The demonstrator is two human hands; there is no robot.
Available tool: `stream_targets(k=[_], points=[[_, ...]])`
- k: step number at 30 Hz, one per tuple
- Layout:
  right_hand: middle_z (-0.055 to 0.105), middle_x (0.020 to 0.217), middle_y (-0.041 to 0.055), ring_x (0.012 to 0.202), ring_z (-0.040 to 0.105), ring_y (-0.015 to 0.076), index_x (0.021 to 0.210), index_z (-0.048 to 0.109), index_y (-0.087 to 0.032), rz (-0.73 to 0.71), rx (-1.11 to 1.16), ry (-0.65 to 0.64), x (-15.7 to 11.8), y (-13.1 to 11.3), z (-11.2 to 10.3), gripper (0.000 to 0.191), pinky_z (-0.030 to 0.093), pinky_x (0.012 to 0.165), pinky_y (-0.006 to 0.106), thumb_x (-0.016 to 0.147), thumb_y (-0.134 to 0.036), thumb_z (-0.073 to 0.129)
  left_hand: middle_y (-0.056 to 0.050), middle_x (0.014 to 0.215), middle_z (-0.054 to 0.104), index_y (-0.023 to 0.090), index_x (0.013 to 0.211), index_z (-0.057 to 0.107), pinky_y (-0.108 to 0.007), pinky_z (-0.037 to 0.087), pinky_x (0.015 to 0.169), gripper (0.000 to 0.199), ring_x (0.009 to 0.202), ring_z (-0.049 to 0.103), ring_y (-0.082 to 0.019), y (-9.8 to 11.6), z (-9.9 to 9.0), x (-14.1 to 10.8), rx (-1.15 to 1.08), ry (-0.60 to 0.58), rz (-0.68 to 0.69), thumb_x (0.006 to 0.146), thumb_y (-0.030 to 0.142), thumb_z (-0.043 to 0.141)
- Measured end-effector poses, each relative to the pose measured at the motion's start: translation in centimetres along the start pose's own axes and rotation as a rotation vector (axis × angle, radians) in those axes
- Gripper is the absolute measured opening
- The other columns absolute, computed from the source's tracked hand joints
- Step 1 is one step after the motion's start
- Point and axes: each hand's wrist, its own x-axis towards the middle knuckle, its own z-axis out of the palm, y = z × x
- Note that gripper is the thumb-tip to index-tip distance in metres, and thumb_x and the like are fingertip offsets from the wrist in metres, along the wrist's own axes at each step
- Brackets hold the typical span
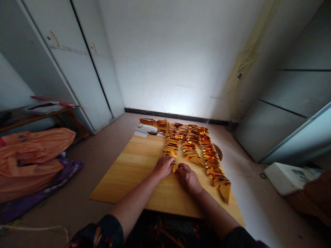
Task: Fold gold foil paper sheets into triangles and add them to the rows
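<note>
My left hand (164,166) and my right hand (188,177) meet over the middle of a wooden board (137,165). Between their fingertips is a small folded piece of gold foil paper (174,168), with fingers of both hands closed on it. Just beyond my left hand, a row of folded gold foil papers (171,144) runs away from me. A second row (190,144) lies to its right. The longest row (212,162) follows the board's right side, its nearest piece close to my right forearm. My fingers cover part of the held piece.
Stacked gold sheets (162,126) and white wrapping (146,128) lie at the board's far left corner. An orange cloth (36,148) on a purple bag is left of the board. A white box (287,178) stands on the floor at right, below a grey cabinet (281,113).
</note>
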Motion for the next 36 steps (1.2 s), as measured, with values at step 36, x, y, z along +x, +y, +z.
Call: stream_targets(k=[36], points=[[0.062,0.088,0.0051,0.083,0.052,0.0166,0.088,0.066,-0.018,-0.063,-0.286,-0.061,-0.3,1.1,-0.5,0.017,0.037,0.075,0.026,0.093,-0.016,0.050,-0.004,0.077,0.057,0.015,0.073,0.064,-0.027,0.042,0.073,0.027,0.078,0.052,-0.016,0.0,-0.3,-2.2,0.323,-0.109,0.232,0.092,0.018,0.046]])
